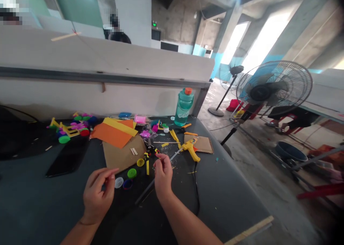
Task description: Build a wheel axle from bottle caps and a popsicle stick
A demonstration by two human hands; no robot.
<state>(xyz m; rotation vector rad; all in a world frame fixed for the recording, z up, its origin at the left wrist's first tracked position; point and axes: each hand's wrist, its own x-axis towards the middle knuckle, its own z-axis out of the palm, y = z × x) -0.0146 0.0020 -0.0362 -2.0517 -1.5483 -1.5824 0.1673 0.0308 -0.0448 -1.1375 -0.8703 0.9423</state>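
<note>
A long dark desk (34, 187) filling the lower frame. Beyond the desk's right edge, a standing fan (274, 89) with a round wire guard. At the desk's middle, a brown cardboard sheet (125, 157), partly under orange paper (111, 136) crossed by a yellow paper strip (120, 126). Near the desk's back edge, a teal water bottle (183, 107) with an orange cap. On the desk's left, a black tablet (67, 159); at the back left, a toy (70, 129) of yellow craft sticks and bright bottle caps. Right of the desk's middle, a yellow glue gun (191, 150) lying on a smaller cardboard piece (201, 144).

Over the desk's near half, the left hand (97, 194), thumb and forefinger pinched closed, nothing visible between them, just beside a white bottle cap (119, 182). Right of it, the right hand (162, 177), fingers bunched closed, anything held too small to tell, fingertips (157, 159) just beside yellow-handled pliers (147, 162). Between the two hands, a green bottle cap (131, 173) and a yellow bottle cap (140, 162).
</note>
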